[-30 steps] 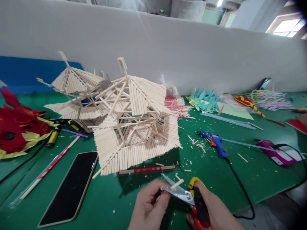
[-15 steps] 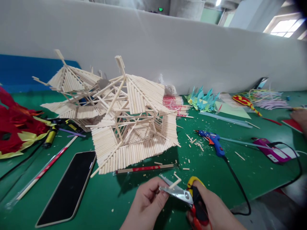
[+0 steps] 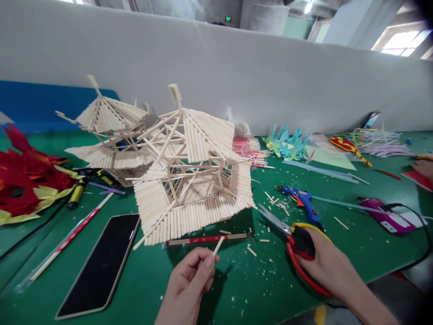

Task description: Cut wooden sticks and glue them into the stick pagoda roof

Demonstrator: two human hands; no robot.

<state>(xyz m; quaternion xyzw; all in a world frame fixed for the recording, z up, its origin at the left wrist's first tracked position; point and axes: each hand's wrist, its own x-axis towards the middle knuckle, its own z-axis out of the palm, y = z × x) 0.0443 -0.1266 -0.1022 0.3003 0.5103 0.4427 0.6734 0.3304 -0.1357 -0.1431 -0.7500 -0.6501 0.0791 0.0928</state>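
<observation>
My left hand (image 3: 189, 282) pinches a short wooden stick (image 3: 218, 246) between thumb and forefinger, low in the middle, just in front of the stick-built pavilion model (image 3: 189, 176). My right hand (image 3: 326, 262) grips scissors (image 3: 294, 237) with red and yellow handles; the blades point left toward the model's lower right corner and lie close to the green table (image 3: 257, 289). A red-wrapped chopstick (image 3: 206, 239) lies between my left hand and the model.
A black phone (image 3: 101, 264) lies at lower left, a long wrapped chopstick (image 3: 67, 239) beside it. A blue glue gun (image 3: 302, 201) with cord and a purple device (image 3: 389, 216) sit at right. Red and yellow paper (image 3: 27, 180), teal paper shapes (image 3: 286, 142) and another person's hand (image 3: 422, 168) are around.
The scissors have left the stick. My right hand moved right and away with them, and my left hand now holds the short cut stick alone, raised toward the model.
</observation>
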